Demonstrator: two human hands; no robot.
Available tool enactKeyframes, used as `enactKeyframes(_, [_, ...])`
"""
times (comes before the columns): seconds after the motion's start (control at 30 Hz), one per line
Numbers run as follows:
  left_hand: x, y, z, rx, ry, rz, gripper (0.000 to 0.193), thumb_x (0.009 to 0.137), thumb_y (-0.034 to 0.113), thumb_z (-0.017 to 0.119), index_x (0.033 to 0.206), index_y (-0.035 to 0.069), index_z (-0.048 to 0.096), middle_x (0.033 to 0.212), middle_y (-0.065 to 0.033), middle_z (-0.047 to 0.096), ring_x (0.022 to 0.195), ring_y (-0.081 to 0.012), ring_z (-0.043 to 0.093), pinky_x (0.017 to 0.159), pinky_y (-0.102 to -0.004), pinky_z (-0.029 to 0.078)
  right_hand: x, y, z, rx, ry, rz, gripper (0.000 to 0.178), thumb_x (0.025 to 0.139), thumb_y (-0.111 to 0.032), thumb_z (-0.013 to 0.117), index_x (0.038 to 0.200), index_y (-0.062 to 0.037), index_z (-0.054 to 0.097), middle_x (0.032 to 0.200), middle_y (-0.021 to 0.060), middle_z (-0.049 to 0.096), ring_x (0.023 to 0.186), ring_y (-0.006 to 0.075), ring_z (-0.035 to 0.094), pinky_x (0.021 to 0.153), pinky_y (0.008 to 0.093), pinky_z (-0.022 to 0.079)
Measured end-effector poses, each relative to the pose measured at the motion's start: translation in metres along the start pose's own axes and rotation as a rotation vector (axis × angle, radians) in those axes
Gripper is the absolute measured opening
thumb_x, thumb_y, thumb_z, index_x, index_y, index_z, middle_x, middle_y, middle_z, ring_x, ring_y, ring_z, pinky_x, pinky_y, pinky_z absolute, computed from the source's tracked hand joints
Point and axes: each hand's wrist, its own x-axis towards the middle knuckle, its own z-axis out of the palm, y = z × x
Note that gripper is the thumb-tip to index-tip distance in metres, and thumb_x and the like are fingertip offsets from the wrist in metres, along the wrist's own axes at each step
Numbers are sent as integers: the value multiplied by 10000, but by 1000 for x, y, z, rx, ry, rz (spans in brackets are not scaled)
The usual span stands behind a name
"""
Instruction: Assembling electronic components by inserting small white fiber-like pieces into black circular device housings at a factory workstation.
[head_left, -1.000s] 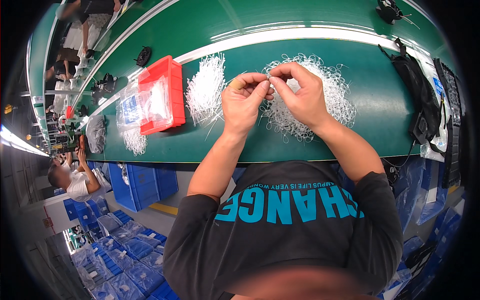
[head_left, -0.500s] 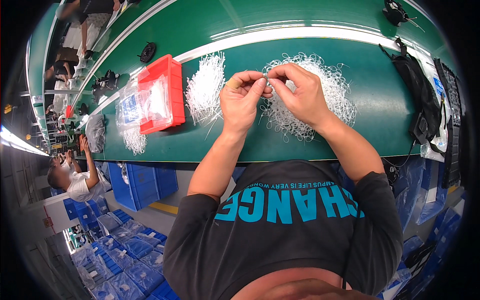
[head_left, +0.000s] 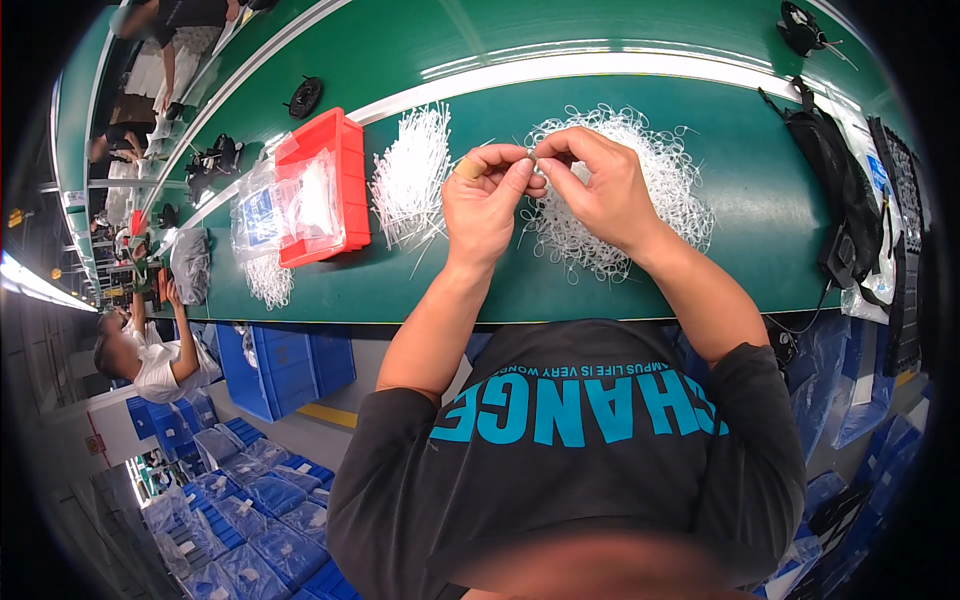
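Note:
My left hand (head_left: 484, 205) and my right hand (head_left: 602, 185) meet fingertip to fingertip above the green bench. Thumbs and index fingers of both are pinched on a thin white cable tie (head_left: 531, 157), mostly hidden by the fingers. Beneath and to the right of my right hand spreads a big pile of white cable ties bent into loops (head_left: 665, 205). Just left of my left hand lies a heap of straight white cable ties (head_left: 410, 175). A tan wrap covers part of one left finger.
A red bin (head_left: 352, 190) with plastic bags (head_left: 285, 215) stands left, beside more white ties (head_left: 268, 282). Black parts (head_left: 305, 97) lie on the green surface beyond the pale rail (head_left: 600, 66). A black bag (head_left: 835, 180) is at right; blue crates (head_left: 280, 365) are below. Co-workers sit left.
My hands stay almost in place, fingertips still pinched together. The black parts beyond the rail have shifted slightly right. The co-worker at left has moved their arms.

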Motion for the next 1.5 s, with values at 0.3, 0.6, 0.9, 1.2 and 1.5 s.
enactKeyframes(0.3, [0,-1,0,-14,3,1,114,915,-9,612,1021,-50,607,880,-114,676,725,-157,673,684,-278,585,0,0,0,-3,-4,2,49,821,-50,627,841,-6,618,766,103,653,702,251,643,635,348,504])
enactKeyframes(0.6, [-3,1,4,26,-21,-46,116,914,-2,619,1021,-46,610,879,-109,675,728,-151,671,676,-270,584,-3,1,4,94,68,66,150,825,-68,679,926,6,596,787,117,656,719,228,661,641,322,520])
enactKeyframes(0.9, [1,-1,9,-42,53,15,114,917,1,613,1022,-45,611,880,-110,670,727,-149,667,676,-267,581,-3,0,-1,-9,-52,112,134,822,-115,688,819,0,619,746,111,643,658,238,649,596,336,508])
enactKeyframes(1.2, [-8,-3,4,111,1,-2,103,911,14,619,1002,-35,630,862,-84,679,732,-119,660,679,-251,573,0,0,-7,-119,-129,42,161,837,-136,663,764,-4,606,702,131,643,652,314,640,593,395,489])
enactKeyframes(1.5, [-10,-5,4,125,-5,-8,101,915,24,614,1003,-22,633,891,-62,670,739,-105,656,671,-244,569,-1,-1,-9,-56,-190,178,193,852,-165,660,768,-2,601,702,138,643,649,333,630,579,407,475])
